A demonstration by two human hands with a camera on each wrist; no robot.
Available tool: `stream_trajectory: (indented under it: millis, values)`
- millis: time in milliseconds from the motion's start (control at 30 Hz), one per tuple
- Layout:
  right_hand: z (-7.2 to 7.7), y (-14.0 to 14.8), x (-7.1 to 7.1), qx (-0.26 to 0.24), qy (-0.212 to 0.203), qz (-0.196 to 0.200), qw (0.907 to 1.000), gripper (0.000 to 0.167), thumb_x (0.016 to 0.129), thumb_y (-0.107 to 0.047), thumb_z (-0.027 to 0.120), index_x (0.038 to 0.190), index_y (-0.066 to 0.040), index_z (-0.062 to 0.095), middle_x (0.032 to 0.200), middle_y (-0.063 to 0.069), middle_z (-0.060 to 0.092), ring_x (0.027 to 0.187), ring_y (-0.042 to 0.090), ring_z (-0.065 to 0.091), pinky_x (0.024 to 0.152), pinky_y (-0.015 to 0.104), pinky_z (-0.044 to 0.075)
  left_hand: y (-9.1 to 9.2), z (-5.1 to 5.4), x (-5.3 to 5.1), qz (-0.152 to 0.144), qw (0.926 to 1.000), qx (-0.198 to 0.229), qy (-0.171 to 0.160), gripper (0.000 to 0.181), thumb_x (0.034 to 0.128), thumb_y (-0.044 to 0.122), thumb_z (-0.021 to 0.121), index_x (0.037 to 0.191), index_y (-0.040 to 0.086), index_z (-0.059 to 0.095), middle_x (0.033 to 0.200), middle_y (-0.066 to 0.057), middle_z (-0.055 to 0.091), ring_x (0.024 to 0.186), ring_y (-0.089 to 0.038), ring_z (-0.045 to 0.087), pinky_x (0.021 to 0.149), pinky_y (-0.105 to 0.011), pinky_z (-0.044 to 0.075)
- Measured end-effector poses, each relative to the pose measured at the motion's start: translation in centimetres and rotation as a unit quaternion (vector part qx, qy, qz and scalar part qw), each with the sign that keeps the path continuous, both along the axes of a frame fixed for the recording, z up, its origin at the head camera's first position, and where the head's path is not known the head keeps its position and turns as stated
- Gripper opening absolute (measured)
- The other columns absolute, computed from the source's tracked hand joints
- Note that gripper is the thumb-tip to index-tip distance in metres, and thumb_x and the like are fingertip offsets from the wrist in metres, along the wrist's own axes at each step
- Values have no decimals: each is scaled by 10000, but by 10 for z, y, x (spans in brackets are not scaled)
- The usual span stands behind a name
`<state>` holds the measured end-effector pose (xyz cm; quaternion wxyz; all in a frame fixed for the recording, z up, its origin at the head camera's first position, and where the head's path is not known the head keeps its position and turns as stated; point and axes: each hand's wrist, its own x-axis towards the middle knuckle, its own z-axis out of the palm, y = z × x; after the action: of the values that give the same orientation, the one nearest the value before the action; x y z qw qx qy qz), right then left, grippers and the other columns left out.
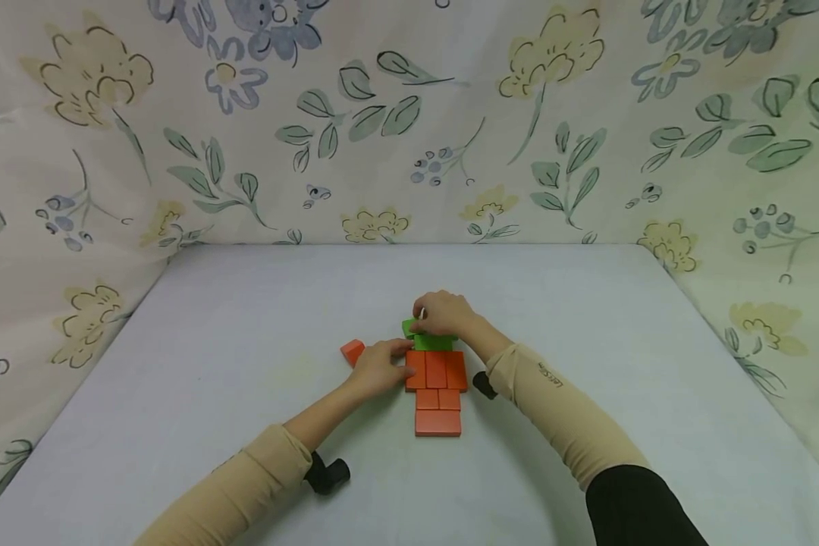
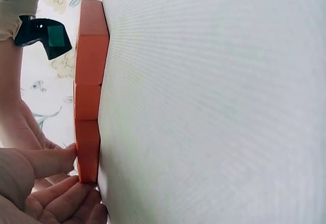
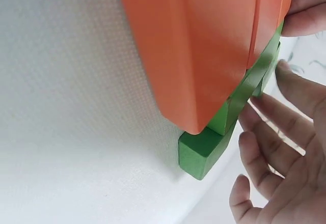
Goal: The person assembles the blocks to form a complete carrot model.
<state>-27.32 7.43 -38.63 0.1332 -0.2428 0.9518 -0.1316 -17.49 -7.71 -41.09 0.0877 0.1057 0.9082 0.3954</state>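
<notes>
In the head view, flat orange blocks lie edge to edge on the table, with a green block against their far end. Another green block sticks out at the left, beyond it. My right hand reaches over the green pieces; in the right wrist view its thumb and index finger pinch a small green block. With nearly straight fingers, my left hand touches the upper left orange block. Its thumb rests along that block and its fingertips meet the far end.
A loose orange block lies left of the arrangement, just beyond the left hand. Black wrist-camera mounts hang from both forearms near the white table. Flower-patterned cloth stands around the table's back and sides.
</notes>
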Motion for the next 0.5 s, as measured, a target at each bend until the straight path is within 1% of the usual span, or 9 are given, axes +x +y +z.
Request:
stream_trajectory:
  millis: [133, 300, 500]
  values:
    - [4, 7, 3, -152, 188, -140, 9996, 345, 950, -339, 614, 1175, -88, 685, 1115, 84, 685, 958, 232, 625, 821, 448, 502, 1, 1, 0, 28, 10000, -4, -19, 424, 873, 75, 687, 1280, -13, 604, 1204, -176, 656, 1226, -354, 526, 1025, -519, 394]
    - [9, 21, 6, -367, 488, -353, 9975, 323, 966, -322, 598, 1155, -80, 697, 1124, 107, 683, 1017, 274, 630, 847, 490, 504, 2, 3, 2, 85, 10000, -27, 39, 441, 858, 81, 697, 1278, -14, 601, 1202, -177, 655, 1200, -355, 543, 1010, -520, 406]
    - [7, 38, 7, -473, 544, -555, 9958, 322, 971, -311, 587, 1144, -63, 698, 1138, 131, 670, 1041, 290, 616, 853, 474, 512, 5, 3, 3, 62, 9993, -258, 270, 470, 834, 84, 720, 1280, -8, 602, 1191, -168, 655, 1114, -334, 593, 940, -494, 469]
